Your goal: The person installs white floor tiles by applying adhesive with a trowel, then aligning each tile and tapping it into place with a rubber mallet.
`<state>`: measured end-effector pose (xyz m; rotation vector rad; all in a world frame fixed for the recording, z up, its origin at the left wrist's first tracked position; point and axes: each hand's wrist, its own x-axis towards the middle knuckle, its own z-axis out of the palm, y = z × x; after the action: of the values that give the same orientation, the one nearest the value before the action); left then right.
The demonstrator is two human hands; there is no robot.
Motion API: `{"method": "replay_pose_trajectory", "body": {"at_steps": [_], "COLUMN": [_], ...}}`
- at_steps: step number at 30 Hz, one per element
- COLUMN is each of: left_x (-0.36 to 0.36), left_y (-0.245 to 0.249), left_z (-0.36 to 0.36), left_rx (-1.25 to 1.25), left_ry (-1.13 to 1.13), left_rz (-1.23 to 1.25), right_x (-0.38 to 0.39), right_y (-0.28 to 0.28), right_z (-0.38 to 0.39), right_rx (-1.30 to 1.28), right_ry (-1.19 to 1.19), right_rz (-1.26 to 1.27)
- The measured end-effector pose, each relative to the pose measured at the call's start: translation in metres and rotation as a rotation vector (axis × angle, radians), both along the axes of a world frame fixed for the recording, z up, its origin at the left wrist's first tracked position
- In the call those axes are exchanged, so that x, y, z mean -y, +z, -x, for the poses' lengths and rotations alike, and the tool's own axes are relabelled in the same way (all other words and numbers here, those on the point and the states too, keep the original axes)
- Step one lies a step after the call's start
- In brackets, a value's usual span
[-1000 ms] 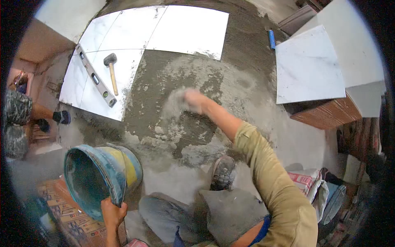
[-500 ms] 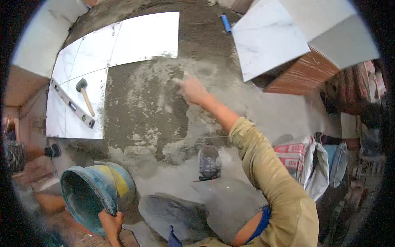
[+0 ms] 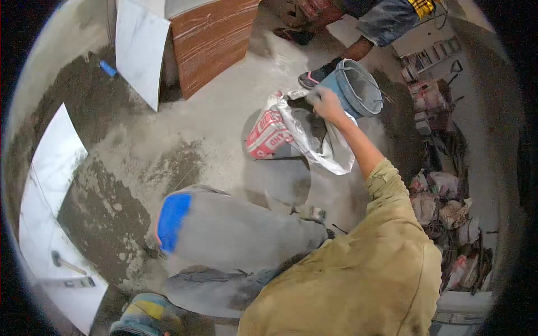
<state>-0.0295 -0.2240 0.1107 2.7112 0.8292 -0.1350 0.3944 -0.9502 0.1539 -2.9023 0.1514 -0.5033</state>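
Head view: right hand [image 3: 327, 105] at the open sack [image 3: 291, 137].

The person crouches low, with the right arm [image 3: 358, 145] stretched out ahead, away from the body, nearly at full length. The tan sleeve [image 3: 392, 190] is pushed up to the elbow, so the forearm is bare. The right hand [image 3: 327, 106] sits at the far end of the reach, back uppermost, wrist in line with the forearm, grey with dust. Its fingers [image 3: 317, 98] curl downward with the tips hidden, so I cannot tell whether the grip is closed. A bent knee [image 3: 224, 229] in grey trousers is tucked under the chest. The left hand is out of sight
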Motion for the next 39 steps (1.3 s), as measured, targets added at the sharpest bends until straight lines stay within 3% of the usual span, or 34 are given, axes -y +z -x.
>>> {"method": "replay_pose_trajectory", "body": {"at_steps": [2,4,6,9,11,13,16,17,19,20,21,25,26,27,28,29,30,31,33,34,36,38,39], "left_x": [0.001,0.002,0.002,0.001,-0.002,-0.008,-0.014,-0.019,-0.03,-0.036,-0.047,-0.077,-0.06,-0.046,-0.009,0.025,-0.03,-0.075,-0.064,-0.076,-0.063,-0.054,-0.054], "left_y": [0.001,0.003,0.004,0.003,0.002,0.003,-0.005,-0.015,-0.037,-0.041,-0.043,-0.056,-0.038,-0.029,0.001,0.03,-0.023,-0.064,-0.053,-0.068,-0.058,-0.05,-0.048], "left_z": [-0.006,-0.009,-0.009,-0.007,-0.001,0.009,0.027,0.037,0.055,0.056,0.054,0.033,0.019,-0.003,-0.051,-0.098,-0.059,-0.024,-0.044,-0.03,-0.035,-0.043,-0.045], "left_rx": [-0.024,-0.061,-0.101,-0.125,-0.151,-0.179,-0.189,-0.177,-0.13,-0.093,-0.1,-0.182,-0.192,0.025,0.24,0.289,0.176,-0.114,-0.032,-0.107,-0.065,-0.015,-0.081], "left_ry": [-0.023,-0.041,-0.042,-0.042,-0.031,-0.026,-0.001,0.011,0.041,0.059,0.066,0.497,0.638,0.696,0.736,0.83,0.631,0.736,0.686,0.749,0.809,0.86,0.863], "left_rz": [-0.002,0.006,-0.001,-0.005,-0.002,0.002,0.006,-0.015,-0.07,-0.102,-0.104,0.562,0.708,0.828,0.954,0.899,0.484,0.263,0.136,0.062,0.113,0.16,0.128], "right_x": [0.036,0.085,0.096,0.082,0.086,0.08,0.064,0.074,0.096,0.091,0.085,0.107,0.083,0.081,0.082,0.083,0.079,0.073,0.027,-0.004,-0.084,-0.173,-0.247], "right_y": [-0.006,-0.071,-0.096,-0.12,-0.161,-0.17,-0.205,-0.231,-0.266,-0.248,-0.229,-0.176,-0.115,-0.098,-0.087,-0.073,-0.057,-0.046,-0.02,-0.033,-0.07,-0.106,-0.112], "right_z": [0.011,0.013,0.001,-0.02,-0.032,-0.046,-0.04,-0.038,-0.032,-0.026,-0.016,0.045,0.049,0.047,0.045,0.034,0.014,-0.005,-0.041,-0.066,-0.109,-0.151,-0.155], "right_rx": [-0.757,-0.708,-0.653,-0.62,-0.473,-0.836,-0.546,-0.559,-0.676,-0.656,-0.663,-0.034,-0.126,-0.174,-0.295,-0.448,-0.597,-0.811,-0.828,-0.884,-0.649,-1.085,-1.087], "right_ry": [-0.131,-0.104,-0.049,-0.384,-0.414,-0.316,-0.399,-0.394,-0.209,-0.033,-0.026,0.223,0.216,0.199,0.154,0.034,0.007,0.084,-0.043,0.003,-0.403,-0.078,-0.094], "right_rz": [-0.174,-0.088,-0.003,-0.36,-0.602,-0.476,-0.392,-0.396,-0.147,-0.006,-0.005,-0.272,-0.367,-0.512,-0.866,-1.602,-2.041,-2.305,-1.936,-1.917,-1.582,-1.563,-1.514]}}
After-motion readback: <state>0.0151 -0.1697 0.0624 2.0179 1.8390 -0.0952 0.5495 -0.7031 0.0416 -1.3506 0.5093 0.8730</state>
